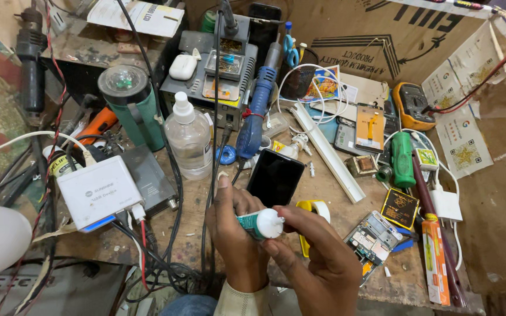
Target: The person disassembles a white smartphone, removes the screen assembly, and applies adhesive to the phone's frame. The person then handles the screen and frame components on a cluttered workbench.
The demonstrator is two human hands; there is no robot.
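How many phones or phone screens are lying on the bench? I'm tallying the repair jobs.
3: a black phone just beyond the hands, a grey phone by the white channel, and a screen panel with orange back beside it. Clutter may hide more.

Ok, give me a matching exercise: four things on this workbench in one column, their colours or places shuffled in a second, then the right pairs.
Things:
1. small tube
2. phone
3. spray bottle
4. screwdriver handle

Descriptions:
A. green, lying at the right of the bench
B. clear with a white top, standing behind the hands
C. black screen, lying just beyond the hands
D. white cap, held between left hand and right hand

Pairs: 1-D, 2-C, 3-B, 4-A
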